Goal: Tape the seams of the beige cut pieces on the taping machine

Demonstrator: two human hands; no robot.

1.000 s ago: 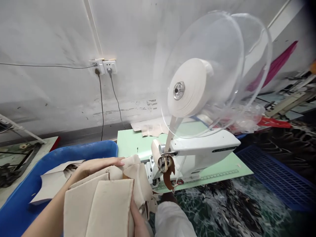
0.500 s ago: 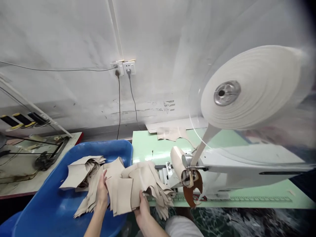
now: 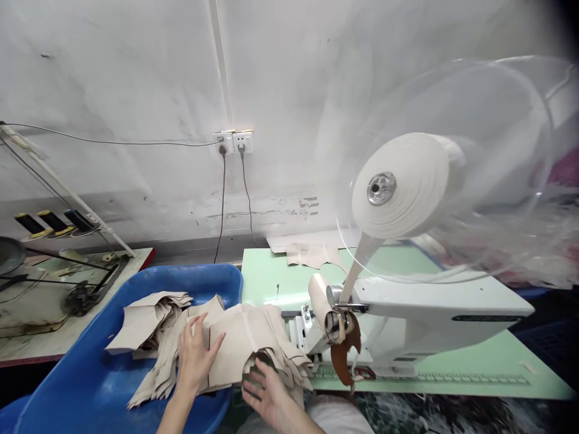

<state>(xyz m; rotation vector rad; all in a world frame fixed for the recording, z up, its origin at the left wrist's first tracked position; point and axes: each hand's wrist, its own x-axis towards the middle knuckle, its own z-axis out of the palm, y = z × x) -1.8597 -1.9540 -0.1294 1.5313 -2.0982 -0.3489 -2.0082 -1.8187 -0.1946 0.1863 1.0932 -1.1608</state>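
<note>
Beige cut pieces, leather-like, lie in a layered stack [image 3: 233,349] that spans the blue tub's right rim and the table's left end. My left hand [image 3: 195,357], fingers spread, is at the stack's left side; whether it touches the pieces I cannot tell. At the stack's front edge, by a curved cut-out, my right hand [image 3: 270,390] is palm-up with its fingers apart and nothing gripped. More beige pieces [image 3: 147,319] lie fanned in the tub [image 3: 97,377], left of my left hand.
Right of the stack stands a white machine [image 3: 420,307] with a tape reel [image 3: 400,187] and a clear disc above it. A brown piece [image 3: 346,355] hangs at its front. The green table [image 3: 266,274] holds a ruler strip [image 3: 452,378]. Thread spools [image 3: 56,223] stand at left.
My left hand has moved right over the stack and spread its fingers. My right hand has let go of the front pieces, which now lie flatter. The camera view has shifted.
</note>
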